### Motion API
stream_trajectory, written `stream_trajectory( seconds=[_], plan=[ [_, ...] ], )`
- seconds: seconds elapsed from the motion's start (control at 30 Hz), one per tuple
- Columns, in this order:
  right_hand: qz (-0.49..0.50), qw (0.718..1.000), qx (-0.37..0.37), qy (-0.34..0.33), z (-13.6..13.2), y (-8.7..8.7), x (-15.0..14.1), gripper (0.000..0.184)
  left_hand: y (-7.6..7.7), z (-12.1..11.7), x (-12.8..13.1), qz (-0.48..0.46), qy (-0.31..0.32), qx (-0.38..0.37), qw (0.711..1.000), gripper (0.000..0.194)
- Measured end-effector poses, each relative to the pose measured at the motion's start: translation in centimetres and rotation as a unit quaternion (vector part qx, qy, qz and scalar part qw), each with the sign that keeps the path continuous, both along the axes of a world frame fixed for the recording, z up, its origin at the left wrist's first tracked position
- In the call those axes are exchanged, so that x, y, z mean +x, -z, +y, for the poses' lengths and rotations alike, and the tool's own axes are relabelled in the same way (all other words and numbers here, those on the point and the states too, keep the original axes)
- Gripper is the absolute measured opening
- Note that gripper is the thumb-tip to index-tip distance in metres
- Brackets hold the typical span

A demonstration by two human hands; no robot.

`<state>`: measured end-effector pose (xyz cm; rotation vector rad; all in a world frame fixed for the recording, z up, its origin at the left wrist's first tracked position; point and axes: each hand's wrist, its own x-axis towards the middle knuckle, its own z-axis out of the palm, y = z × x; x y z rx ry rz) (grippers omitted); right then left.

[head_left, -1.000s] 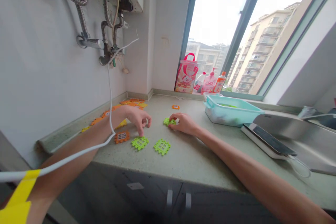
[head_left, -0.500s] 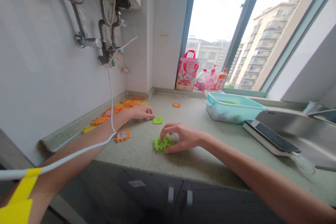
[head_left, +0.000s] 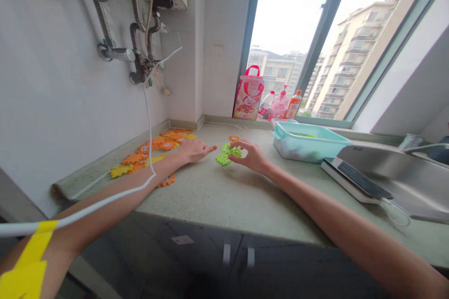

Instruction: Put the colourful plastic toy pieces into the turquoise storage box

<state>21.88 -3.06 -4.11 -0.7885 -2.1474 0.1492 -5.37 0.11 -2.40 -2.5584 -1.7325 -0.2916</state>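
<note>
My right hand (head_left: 250,155) curves its thumb and fingers around the edge of bright green interlocking puzzle tiles (head_left: 231,151), which lie on the counter. One green tile with a printed label sits at the near left of that group, touching or very close to it. My left hand (head_left: 196,150) rests on the counter to the left, one finger stretched toward the green tiles and apart from them; it holds nothing visible. Behind the green tiles is a small orange tile (head_left: 234,138). Another orange tile (head_left: 167,180) is partly hidden under my left forearm.
Orange and yellow tiles (head_left: 135,159) are spread along the left wall. A white cable (head_left: 150,121) hangs across my left arm. At right are a turquoise tub (head_left: 310,147), a phone on a white block (head_left: 358,180) and a steel sink (head_left: 417,177). Bottles (head_left: 279,105) stand by the window.
My right hand and the green tiles have moved away from the counter's front edge, up to the single green tile. My left hand has shifted slightly right, its finger now extended.
</note>
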Motion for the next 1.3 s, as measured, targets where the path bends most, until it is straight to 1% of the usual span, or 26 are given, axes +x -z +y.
stream_trajectory(
  seconds=[0.07,0.13,0.23,0.3,0.37,0.47,0.57,0.63,0.67,0.73,0.77,0.8,0.87,0.93,1.0,1.03,1.1,1.17,1.2,1.23,1.27,1.3],
  plan=[
    [0.013,1.0,-0.006,0.015,0.8,0.5,0.2,0.026,-0.3,0.2,-0.3,-0.022,-0.006,-0.029,0.999,0.086],
    [-0.033,0.999,-0.034,0.017,1.1,0.9,-0.2,0.026,-0.6,0.6,-0.7,-0.04,-0.008,-0.049,0.998,0.088],
    [-0.115,0.99,-0.061,0.044,0.6,1.3,-1.4,0.035,-0.6,1.0,-1.2,-0.048,0.001,-0.046,0.998,0.089],
    [-0.136,0.986,-0.059,0.079,0.2,1.2,-2.2,0.038,-0.5,1.1,-1.2,-0.045,0.003,-0.036,0.998,0.089],
    [-0.145,0.983,-0.057,0.102,-0.2,0.9,-2.7,0.032,-0.3,1.3,-1.1,-0.041,0.002,-0.033,0.999,0.089],
    [-0.15,0.982,-0.058,0.103,-0.4,0.7,-2.9,0.022,-0.3,1.3,-1.2,-0.042,0.004,-0.031,0.999,0.088],
    [-0.152,0.981,-0.064,0.105,-0.4,0.8,-2.5,0.023,-0.5,1.4,-1.8,-0.05,0.009,-0.031,0.998,0.086],
    [-0.167,0.979,-0.041,0.106,-0.2,0.5,-1.9,0.025,-0.8,1.5,-2.4,-0.053,0.008,-0.031,0.998,0.085],
    [-0.18,0.978,-0.011,0.102,-0.1,0.0,-1.4,0.026,-1.0,1.6,-2.8,-0.054,0.007,-0.029,0.998,0.084],
    [-0.192,0.973,0.074,0.105,0.2,-1.6,0.2,0.026,-1.4,1.8,-3.5,-0.055,0.003,-0.022,0.998,0.082],
    [-0.186,0.968,0.119,0.12,0.4,-2.7,1.4,0.026,-1.6,1.8,-3.8,-0.053,-0.002,-0.024,0.998,0.082],
    [-0.165,0.962,0.158,0.152,0.6,-3.9,2.9,0.026,-1.9,1.8,-4.1,-0.051,-0.009,-0.028,0.998,0.081],
    [-0.105,0.942,0.211,0.24,0.9,-6.2,6.6,0.024,-2.3,1.7,-4.7,-0.045,-0.029,-0.031,0.998,0.081],
    [-0.058,0.912,0.238,0.329,1.1,-7.9,10.7,0.025,-2.9,1.4,-5.2,-0.033,-0.045,-0.014,0.998,0.081],
    [-0.029,0.879,0.233,0.415,1.2,-8.5,14.4,0.029,-3.6,1.1,-5.5,-0.023,-0.056,0.024,0.998,0.079],
    [-0.029,0.867,0.212,0.451,1.3,-8.5,15.9,0.03,-4.0,0.9,-5.6,-0.022,-0.059,0.048,0.997,0.075],
    [-0.052,0.85,0.148,0.503,1.3,-8.1,17.8,0.032,-5.2,0.0,-5.2,-0.032,-0.049,0.095,0.994,0.062],
    [-0.075,0.845,0.106,0.519,1.2,-7.6,18.1,0.035,-6.3,-1.8,-3.8,-0.047,-0.023,0.134,0.99,0.046],
    [-0.079,0.848,0.107,0.513,1.1,-7.5,17.8,0.037,-6.7,-3.3,-2.9,-0.053,-0.005,0.149,0.987,0.041],
    [-0.076,0.854,0.123,0.5,1.1,-7.4,17.2,0.038,-6.8,-5.2,-1.8,-0.066,0.016,0.167,0.984,0.039],
    [-0.071,0.86,0.149,0.482,1.0,-7.4,16.5,0.038,-6.5,-7.5,-0.7,-0.087,0.053,0.184,0.978,0.038],
    [-0.066,0.866,0.18,0.462,1.0,-7.5,15.6,0.037,-5.8,-10.1,0.2,-0.112,0.105,0.196,0.969,0.039]
  ],
)
